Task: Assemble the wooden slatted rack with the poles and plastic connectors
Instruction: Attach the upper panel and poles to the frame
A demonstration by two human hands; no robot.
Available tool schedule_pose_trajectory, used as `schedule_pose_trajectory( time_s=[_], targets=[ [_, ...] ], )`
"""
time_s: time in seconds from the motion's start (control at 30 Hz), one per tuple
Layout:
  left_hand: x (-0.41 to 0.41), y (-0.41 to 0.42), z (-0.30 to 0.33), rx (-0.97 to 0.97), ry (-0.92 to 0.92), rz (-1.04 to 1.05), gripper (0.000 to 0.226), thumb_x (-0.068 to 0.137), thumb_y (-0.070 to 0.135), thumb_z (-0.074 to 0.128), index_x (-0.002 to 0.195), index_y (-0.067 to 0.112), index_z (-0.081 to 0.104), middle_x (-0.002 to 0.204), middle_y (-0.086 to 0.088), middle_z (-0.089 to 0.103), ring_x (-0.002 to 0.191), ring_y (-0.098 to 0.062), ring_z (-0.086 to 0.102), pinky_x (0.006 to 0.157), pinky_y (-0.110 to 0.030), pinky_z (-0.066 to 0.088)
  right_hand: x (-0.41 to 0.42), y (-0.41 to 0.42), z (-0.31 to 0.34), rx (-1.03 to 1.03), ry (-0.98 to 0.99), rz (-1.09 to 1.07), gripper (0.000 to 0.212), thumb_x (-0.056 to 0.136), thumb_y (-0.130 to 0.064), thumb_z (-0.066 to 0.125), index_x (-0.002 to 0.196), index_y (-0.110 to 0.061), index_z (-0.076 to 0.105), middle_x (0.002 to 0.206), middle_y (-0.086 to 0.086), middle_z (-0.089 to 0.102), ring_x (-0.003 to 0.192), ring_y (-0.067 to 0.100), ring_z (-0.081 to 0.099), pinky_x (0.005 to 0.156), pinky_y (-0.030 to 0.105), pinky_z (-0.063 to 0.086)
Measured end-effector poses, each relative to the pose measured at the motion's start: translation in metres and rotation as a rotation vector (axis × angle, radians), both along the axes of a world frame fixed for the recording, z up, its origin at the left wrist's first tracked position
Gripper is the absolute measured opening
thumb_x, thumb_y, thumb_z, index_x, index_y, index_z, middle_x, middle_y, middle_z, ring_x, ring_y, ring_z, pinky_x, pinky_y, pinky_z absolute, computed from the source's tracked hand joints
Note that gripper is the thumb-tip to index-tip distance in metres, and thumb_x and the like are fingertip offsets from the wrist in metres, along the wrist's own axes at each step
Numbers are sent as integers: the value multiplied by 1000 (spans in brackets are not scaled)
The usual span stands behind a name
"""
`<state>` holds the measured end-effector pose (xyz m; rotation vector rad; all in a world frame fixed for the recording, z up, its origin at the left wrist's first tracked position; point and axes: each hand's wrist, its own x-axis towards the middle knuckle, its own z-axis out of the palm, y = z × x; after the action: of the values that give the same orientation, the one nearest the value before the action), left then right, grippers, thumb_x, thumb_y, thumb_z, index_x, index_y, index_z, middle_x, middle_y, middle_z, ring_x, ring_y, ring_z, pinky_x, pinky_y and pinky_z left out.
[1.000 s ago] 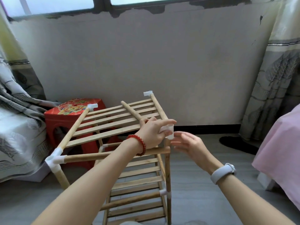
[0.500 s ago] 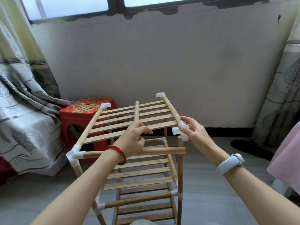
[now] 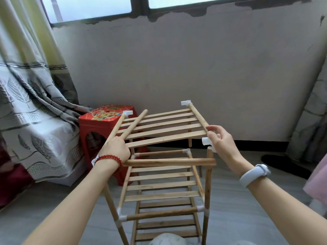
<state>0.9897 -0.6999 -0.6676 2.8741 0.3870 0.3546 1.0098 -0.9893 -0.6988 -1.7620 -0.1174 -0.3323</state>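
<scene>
White plastic corner connector: pinched in the right hand, thumb and fingers curled round it, on the near right end of the top slatted panel's side rail. It hangs just above and apart from the bare top of the near right upright wooden pole, which lies at about six o'clock from the fingertips, long axis vertical. The right hand is the nearer one to that joint. Judgement: the coming move turns on lowering the connector's downward socket straight onto the pole end.

Top wooden slatted panel: tilted, far edge higher, near right corner unseated.

Loose round wooden pole: gripped in the left hand, fingers closed round its lower end; long axis runs up towards one o'clock, crossing over the panel's left slats.

Near horizontal wooden crossbar: right end free beside the upright.

Against half a second ago: the loose pole lay along the slats' middle; it now angles over the left rail, and the left hand has moved left. The right hand keeps its hold on the connector.

Red plastic stool: at ten o'clock behind the rack.
</scene>
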Motion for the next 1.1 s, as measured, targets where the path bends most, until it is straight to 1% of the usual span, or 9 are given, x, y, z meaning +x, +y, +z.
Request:
schedule_pose_trajectory(
  time_s=[0.17, 0.27, 0.37, 0.47, 0.53, 0.6, 0.77, 0.9, 1.1],
  targets=[
    [-9, -7, 8, 17, 72, -77, 43, 91, 18, 40, 133, 13, 46, 139, -3, 42, 101, -32, 57, 87, -45, 51, 0, 2, 2, -46, 12, -31, 16, 98, -26, 42, 110, -26, 52, 94, -6, 54, 72, 7, 51, 45, 9, 40],
    [-14, -16, 6, 143, -2, -94, 36, 94, 23, 39, 127, 18, 53, 153, 3, 22, 135, -30, 29, 110, -57, 20, -2, 0, 4, -81, 21, 4, 19, 99, -26, 40, 114, -25, 51, 95, -8, 53, 76, 5, 51, 52, 13, 41],
    [-23, -41, 0, 104, -276, -304, 30, 95, 32, 45, 114, 19, 64, 143, 1, 40, 135, -18, 30, 113, -51, 17, -3, -2, 6, -82, 46, 64, 18, 100, -26, 39, 111, -26, 53, 96, -12, 51, 82, 1, 48, 52, 9, 40],
    [-33, -91, -9, -28, -293, -762, 42, 93, 43, 46, 125, 19, 55, 123, 1, 56, 109, -16, 54, 92, -35, 46, -2, -2, 8, -89, 51, 99, 20, 100, -24, 37, 110, -26, 53, 99, -15, 50, 87, -1, 46, 51, 4, 38],
    [-36, -121, -17, 124, -146, -873, 48, 92, 50, 43, 131, 22, 46, 120, 2, 57, 103, -16, 57, 80, -32, 51, -3, -2, 8, -86, 44, 104, 20, 100, -22, 36, 109, -25, 54, 99, -12, 52, 86, -1, 47, 51, 3, 38],
    [-29, -131, -23, 232, -128, -867, 39, 96, 46, 39, 125, 22, 49, 113, 1, 60, 100, -17, 59, 76, -32, 51, -4, -2, 7, -87, 44, 122, 21, 100, -20, 36, 108, -26, 54, 101, -10, 53, 87, -1, 47, 56, 3, 39],
    [-12, -127, -20, 176, -222, -782, 31, 98, 41, 35, 117, 24, 53, 100, 4, 58, 86, -14, 58, 69, -27, 45, -4, -3, 9, -130, 42, 211, 25, 100, -17, 35, 114, -25, 53, 112, -11, 52, 103, -2, 46, 76, 9, 36],
    [-13, -131, -22, 208, -210, -762, 28, 99, 38, 35, 117, 24, 52, 100, 4, 58, 85, -16, 58, 64, -26, 37, -6, 0, 2, -100, 22, 195, 29, 99, -9, 33, 112, -23, 55, 102, -1, 54, 83, 4, 49, 62, 4, 40],
    [-13, -132, -26, 242, -233, -761, 30, 99, 39, 31, 123, 27, 44, 100, 5, 58, 82, -16, 59, 62, -28, 39, -5, -4, 0, -68, 14, 215, 32, 97, -8, 34, 112, -25, 56, 94, -3, 56, 77, 9, 49, 63, 11, 43]
  ],
)
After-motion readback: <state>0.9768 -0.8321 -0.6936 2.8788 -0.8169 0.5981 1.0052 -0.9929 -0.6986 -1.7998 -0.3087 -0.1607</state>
